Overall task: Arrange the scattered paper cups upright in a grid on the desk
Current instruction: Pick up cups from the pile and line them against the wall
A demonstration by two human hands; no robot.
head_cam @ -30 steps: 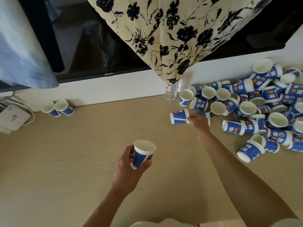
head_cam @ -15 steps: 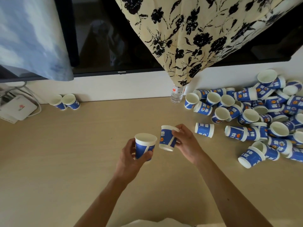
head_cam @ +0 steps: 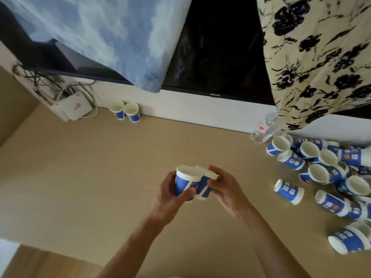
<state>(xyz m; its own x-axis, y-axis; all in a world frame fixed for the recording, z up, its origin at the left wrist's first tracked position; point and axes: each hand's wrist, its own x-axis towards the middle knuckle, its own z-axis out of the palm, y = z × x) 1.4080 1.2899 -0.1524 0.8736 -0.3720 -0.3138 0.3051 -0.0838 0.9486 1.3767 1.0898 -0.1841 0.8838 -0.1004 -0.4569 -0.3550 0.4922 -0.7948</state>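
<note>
Head view: left hand (head_cam: 168, 195) grips upright cup (head_cam: 185, 182); right hand (head_cam: 226, 188) grips second cup (head_cam: 203, 186), touching.

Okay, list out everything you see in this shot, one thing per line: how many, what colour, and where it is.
desk: one, light wood, fills the lower view
upright cups: two, blue and white, side by side at the back wall, left
scattered cups: a dozen or more, exact count unclear, blue and white, mostly on their sides, right of desk
water bottle: one, clear, at the wall by the pile
white box: one, white, with cables, far left corner
screen: one, black, on the wall
blue cloth: one, pale blue, hanging top left
floral cloth: one, cream with black flowers, hanging top right
left-hand cup: one, blue and white, over mid-desk
right-hand cup: one, blue and white, right beside it
left hand: one, grips its cup
right hand: one, grips its cup
</note>
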